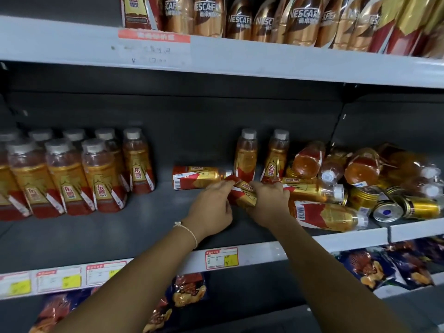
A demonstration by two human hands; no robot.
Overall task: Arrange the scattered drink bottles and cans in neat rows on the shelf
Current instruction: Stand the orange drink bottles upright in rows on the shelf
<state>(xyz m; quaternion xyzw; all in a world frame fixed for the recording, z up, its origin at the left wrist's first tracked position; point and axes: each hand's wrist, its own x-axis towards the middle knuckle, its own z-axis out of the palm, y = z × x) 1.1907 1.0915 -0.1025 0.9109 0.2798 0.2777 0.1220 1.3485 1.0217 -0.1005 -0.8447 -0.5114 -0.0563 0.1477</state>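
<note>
We grip one fallen bottle (241,192) with both our left hand (211,207) and right hand (269,203), fingers curled around it, mid-shelf. Next, we judge, stand it beside the neat rows (72,174) at left.

Red-gold bottle (242,192) gripped by left hand (211,207) and right hand (269,205), upright rows (72,174) left, toppled bottles and cans (360,186) heaped right (labels blurred)

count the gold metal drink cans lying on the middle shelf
3 that I can make out, all at the right end of the grey middle shelf: one upright gold can, one showing its silver end, one on its side. More may hide beneath the bottles.
</note>
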